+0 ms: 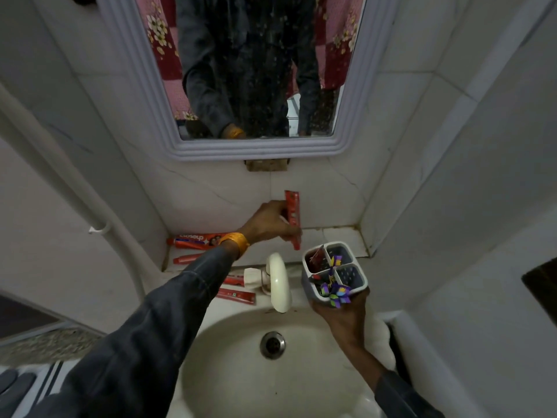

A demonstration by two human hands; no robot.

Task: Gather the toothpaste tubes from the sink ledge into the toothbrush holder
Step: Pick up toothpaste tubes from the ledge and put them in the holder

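Note:
My left hand [271,220] grips a small red toothpaste tube [293,217] upright above the ledge, just left of the holder. My right hand [340,309] holds the white four-compartment toothbrush holder [358,283] from below, over the sink's right rim. A red tube [316,257] stands in its back-left compartment, and purple-and-yellow toothbrushes [334,289] stick out of the front one. On the ledge at left lie a large red toothpaste tube [199,239] and a smaller one [188,258]. Two more small red tubes [236,295] lie by the tap, partly hidden by my left sleeve.
A white tap [278,282] curves over the sink basin [241,372], with the drain [272,344] in the middle. A framed mirror [256,70] hangs above. Tiled walls close in on both sides, and a white pipe [60,182] runs down the left wall.

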